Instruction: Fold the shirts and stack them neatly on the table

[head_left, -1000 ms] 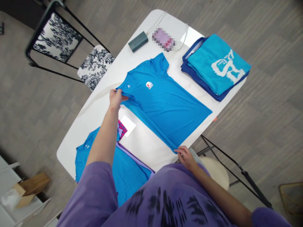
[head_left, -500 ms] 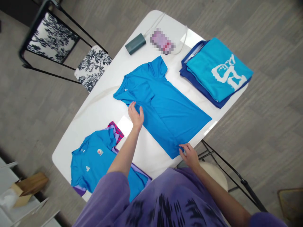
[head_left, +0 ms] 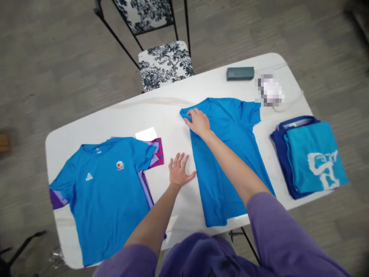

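A blue T-shirt [head_left: 230, 154], partly folded lengthwise, lies on the white table [head_left: 161, 115]. My right hand [head_left: 198, 122] rests on its upper left corner near the collar, fingers curled down on the cloth. My left hand [head_left: 178, 171] lies flat on the bare tabletop just left of the shirt's folded edge, fingers spread. To the left lies another blue T-shirt [head_left: 106, 188] with a small white logo and red badge, spread out on top of purple and pink garments [head_left: 155, 154].
A stack of folded shirts [head_left: 311, 157], teal on dark blue, sits at the table's right end. A dark green case [head_left: 240, 73] and a blurred small item [head_left: 271, 90] with a cable lie at the far edge. A floral-patterned chair [head_left: 164, 63] stands behind the table.
The view has swung round. My right hand left the shirt's hem and moved up to the collar corner. My left hand came off the shirt onto the table beside it.
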### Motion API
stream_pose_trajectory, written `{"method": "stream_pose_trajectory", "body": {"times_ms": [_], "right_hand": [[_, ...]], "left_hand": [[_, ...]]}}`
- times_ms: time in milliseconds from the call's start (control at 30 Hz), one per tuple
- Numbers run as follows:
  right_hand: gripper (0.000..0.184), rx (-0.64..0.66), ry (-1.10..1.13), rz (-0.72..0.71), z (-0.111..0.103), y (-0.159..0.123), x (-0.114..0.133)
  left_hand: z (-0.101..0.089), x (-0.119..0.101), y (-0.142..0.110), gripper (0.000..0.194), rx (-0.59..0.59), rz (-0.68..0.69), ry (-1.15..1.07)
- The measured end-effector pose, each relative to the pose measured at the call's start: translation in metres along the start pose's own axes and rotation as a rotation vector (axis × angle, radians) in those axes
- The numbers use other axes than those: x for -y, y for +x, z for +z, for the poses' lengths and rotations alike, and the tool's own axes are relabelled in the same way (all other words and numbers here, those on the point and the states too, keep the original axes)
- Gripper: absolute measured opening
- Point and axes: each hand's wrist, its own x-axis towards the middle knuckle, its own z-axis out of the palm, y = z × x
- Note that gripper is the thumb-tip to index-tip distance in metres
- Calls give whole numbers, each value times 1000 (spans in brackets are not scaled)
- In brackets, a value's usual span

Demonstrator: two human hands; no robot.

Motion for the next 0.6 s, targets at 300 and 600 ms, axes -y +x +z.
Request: {"method": "stream_pose_trajectory", "body": {"times_ms": [300, 600], "right_hand": [[45, 381, -99, -56, 54, 156, -12], [33, 437, 87, 38, 48, 173, -11]], "left_hand": [[-1, 27, 5, 89, 12, -55, -55], [0, 34, 5, 83, 18, -65, -89]]}}
